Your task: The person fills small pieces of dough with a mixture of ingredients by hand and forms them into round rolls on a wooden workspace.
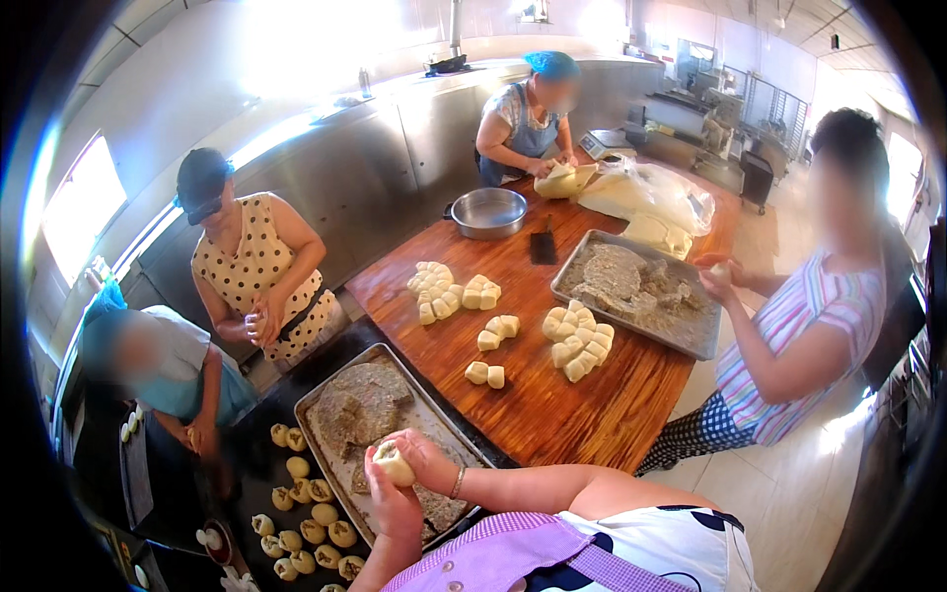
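A pale round dough bun [397, 468], with a darker spot of filling at its top, is held between both my hands. My left hand [395, 505] cups it from below and the left. Around its right side curl the fingers of my right hand [428, 460]. Both hands are over a metal tray [321, 446] holding a grey-brown, coarse filling [357, 407]. Left of that tray, several shaped buns [314, 531] lie on a black surface, some with filling showing at an opening.
On the wooden table [612, 419] lie cut dough pieces [577, 340], a second filling tray [681, 338], a black scraper [543, 247], a round metal pan [488, 212] and plastic-covered dough [646, 202]. Several co-workers stand around; one at right [789, 335] holds a dough piece.
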A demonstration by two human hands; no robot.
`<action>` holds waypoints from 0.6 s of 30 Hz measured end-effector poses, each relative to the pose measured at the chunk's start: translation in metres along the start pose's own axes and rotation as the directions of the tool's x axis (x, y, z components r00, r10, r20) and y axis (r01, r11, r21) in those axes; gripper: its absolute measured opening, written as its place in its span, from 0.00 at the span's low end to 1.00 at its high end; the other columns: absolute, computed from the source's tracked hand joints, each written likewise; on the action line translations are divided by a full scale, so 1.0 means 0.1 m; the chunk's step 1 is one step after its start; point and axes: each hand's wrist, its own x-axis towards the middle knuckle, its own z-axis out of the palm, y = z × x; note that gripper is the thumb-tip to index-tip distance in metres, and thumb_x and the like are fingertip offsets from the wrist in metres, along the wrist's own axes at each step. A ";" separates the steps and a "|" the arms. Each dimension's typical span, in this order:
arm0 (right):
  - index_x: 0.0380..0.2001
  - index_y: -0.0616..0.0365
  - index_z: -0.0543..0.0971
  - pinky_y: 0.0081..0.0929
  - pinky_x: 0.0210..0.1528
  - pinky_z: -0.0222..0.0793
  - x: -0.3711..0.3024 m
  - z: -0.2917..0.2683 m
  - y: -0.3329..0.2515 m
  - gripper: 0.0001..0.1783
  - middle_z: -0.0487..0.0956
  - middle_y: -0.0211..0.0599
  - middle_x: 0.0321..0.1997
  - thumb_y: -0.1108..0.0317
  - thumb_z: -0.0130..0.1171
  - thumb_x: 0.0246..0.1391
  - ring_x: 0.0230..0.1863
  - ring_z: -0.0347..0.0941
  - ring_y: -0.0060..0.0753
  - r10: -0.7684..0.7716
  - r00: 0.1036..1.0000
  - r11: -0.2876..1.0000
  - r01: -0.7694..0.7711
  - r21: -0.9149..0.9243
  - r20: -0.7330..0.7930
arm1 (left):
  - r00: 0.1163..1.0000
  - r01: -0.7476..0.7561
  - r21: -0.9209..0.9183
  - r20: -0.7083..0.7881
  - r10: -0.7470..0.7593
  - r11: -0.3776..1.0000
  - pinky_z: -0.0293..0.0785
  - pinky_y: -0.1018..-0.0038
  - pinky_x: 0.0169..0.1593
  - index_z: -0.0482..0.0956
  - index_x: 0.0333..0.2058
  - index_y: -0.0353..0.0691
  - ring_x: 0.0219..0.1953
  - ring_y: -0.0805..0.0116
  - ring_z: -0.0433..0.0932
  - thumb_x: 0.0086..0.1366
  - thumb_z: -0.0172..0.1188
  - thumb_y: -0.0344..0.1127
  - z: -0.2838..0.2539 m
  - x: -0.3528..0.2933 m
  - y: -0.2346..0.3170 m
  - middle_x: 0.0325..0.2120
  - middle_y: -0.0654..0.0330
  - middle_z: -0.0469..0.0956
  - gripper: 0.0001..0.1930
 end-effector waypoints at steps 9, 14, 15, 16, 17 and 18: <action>0.36 0.58 0.70 0.36 0.53 0.63 -0.05 0.22 -0.25 0.09 0.70 0.47 0.45 0.63 0.49 0.64 0.46 0.68 0.44 -0.462 0.885 0.849 0.423 -0.316 -0.059 | 0.932 -0.351 0.546 0.125 0.340 0.761 0.67 0.68 0.58 0.71 0.51 0.35 0.54 0.62 0.70 0.72 0.47 0.40 -0.12 0.09 -0.03 0.52 0.51 0.72 0.16; 0.32 0.58 0.74 0.35 0.55 0.62 0.10 0.17 -0.44 0.10 0.73 0.38 0.39 0.62 0.53 0.61 0.47 0.67 0.38 0.102 0.990 0.965 -0.122 0.233 0.098 | 0.990 -0.143 0.255 0.052 0.134 0.956 0.67 0.68 0.58 0.68 0.54 0.36 0.54 0.64 0.70 0.71 0.49 0.40 -0.04 0.03 0.21 0.53 0.53 0.69 0.18; 0.37 0.57 0.77 0.33 0.58 0.60 0.20 0.00 -0.48 0.11 0.72 0.38 0.45 0.62 0.52 0.61 0.52 0.65 0.37 -0.198 0.949 0.977 0.210 -0.023 0.247 | 0.997 -0.039 -0.004 0.060 0.039 0.999 0.67 0.69 0.58 0.65 0.57 0.37 0.54 0.65 0.69 0.71 0.51 0.42 -0.09 0.04 0.23 0.53 0.54 0.68 0.21; 0.41 0.57 0.78 0.34 0.60 0.59 0.21 -0.03 -0.41 0.12 0.71 0.41 0.50 0.64 0.52 0.60 0.55 0.64 0.38 -0.303 0.924 0.914 0.351 -0.202 0.236 | 0.994 0.054 -0.268 0.104 -0.027 0.962 0.67 0.70 0.58 0.62 0.60 0.38 0.54 0.66 0.69 0.71 0.52 0.44 -0.14 0.01 0.24 0.53 0.56 0.67 0.24; 0.44 0.57 0.78 0.35 0.61 0.58 0.16 0.09 -0.47 0.13 0.70 0.44 0.50 0.64 0.52 0.60 0.56 0.64 0.41 -0.269 0.943 0.931 0.307 -0.200 0.194 | 0.989 -0.029 -0.138 0.140 0.049 0.990 0.67 0.70 0.58 0.60 0.61 0.39 0.55 0.66 0.68 0.70 0.53 0.45 -0.18 -0.01 0.16 0.54 0.56 0.67 0.26; 0.47 0.58 0.78 0.36 0.63 0.57 0.16 0.12 -0.49 0.15 0.69 0.45 0.55 0.65 0.52 0.60 0.59 0.63 0.42 -0.222 0.953 0.967 0.242 -0.077 0.206 | 0.970 -0.128 -0.007 0.207 0.127 0.992 0.66 0.70 0.58 0.58 0.62 0.40 0.56 0.67 0.68 0.69 0.55 0.45 -0.19 -0.01 0.12 0.55 0.57 0.67 0.29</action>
